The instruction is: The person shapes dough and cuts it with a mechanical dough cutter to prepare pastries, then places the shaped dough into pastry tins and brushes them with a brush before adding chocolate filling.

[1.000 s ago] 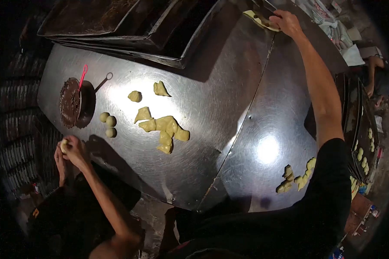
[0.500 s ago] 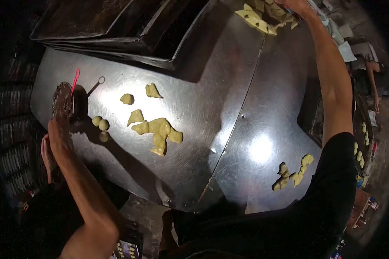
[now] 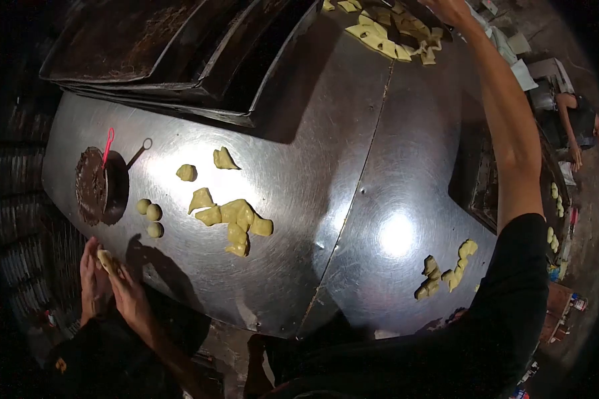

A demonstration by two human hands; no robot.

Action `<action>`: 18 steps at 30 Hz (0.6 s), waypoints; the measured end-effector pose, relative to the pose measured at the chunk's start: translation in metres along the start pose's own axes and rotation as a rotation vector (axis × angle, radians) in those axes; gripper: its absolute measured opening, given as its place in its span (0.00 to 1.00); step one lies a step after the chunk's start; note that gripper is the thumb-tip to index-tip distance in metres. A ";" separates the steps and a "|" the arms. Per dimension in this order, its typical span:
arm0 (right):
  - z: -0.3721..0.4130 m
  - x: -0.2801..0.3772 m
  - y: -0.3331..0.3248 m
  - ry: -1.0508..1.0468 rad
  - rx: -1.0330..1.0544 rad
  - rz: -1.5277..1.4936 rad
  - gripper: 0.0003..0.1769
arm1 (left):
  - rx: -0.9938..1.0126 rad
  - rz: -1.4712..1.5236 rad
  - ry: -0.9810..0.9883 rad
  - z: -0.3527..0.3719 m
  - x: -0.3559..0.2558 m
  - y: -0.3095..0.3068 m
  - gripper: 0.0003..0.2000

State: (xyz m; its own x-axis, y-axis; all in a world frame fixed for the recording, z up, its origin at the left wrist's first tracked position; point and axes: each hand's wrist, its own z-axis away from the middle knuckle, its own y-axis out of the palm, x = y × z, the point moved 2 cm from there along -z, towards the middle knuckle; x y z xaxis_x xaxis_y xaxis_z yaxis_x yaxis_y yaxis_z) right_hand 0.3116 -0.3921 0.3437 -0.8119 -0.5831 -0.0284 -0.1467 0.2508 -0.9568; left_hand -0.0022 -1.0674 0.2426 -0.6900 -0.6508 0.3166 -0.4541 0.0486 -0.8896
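My right hand (image 3: 448, 10) is at the top edge, partly cut off, with its fingers mostly out of frame. Its bare forearm reaches up from a black sleeve. Close beside the hand lies yellow dough (image 3: 373, 36), a ragged flat sheet with gaps and folded strips. Whether the fingers touch or hold it cannot be made out. My left hand is out of view. At the left, a co-worker's two hands (image 3: 128, 292) hold a small piece of dough (image 3: 106, 261). Near them stand a bowl of brown paste (image 3: 90, 186) with a pink-handled utensil (image 3: 108, 145) and several dough balls (image 3: 154, 212).
Large dark baking trays (image 3: 146, 73) are stacked at the back left of the metal table (image 3: 299, 219). Dough scraps (image 3: 236, 216) lie mid-left, with more dough pieces (image 3: 459, 266) at the near right. Another tray (image 3: 486, 189) sits by my forearm. Another person (image 3: 569, 116) is at the far right.
The co-worker's hands have drawn back from the bowl toward the table's near edge and hold a dough piece. The view has shifted slightly, showing more of the dough sheet at the top.
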 end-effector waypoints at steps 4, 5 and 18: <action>0.001 -0.020 0.029 -0.143 0.032 -0.058 0.22 | 0.012 -0.052 0.106 0.023 -0.006 -0.019 0.19; 0.010 -0.021 0.041 -0.103 0.137 -0.310 0.27 | -0.003 -0.090 0.181 0.027 -0.007 -0.019 0.16; 0.026 0.045 0.081 -0.273 0.343 0.201 0.24 | 0.724 1.095 0.537 -0.019 0.008 0.034 0.24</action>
State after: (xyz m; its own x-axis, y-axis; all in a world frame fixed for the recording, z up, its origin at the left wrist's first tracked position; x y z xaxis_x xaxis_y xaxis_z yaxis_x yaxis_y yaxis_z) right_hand 0.2780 -0.4177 0.2571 -0.6207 -0.7420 -0.2533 0.2300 0.1365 -0.9636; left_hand -0.0345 -1.0564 0.2210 -0.7005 -0.1675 -0.6937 0.7136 -0.1666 -0.6805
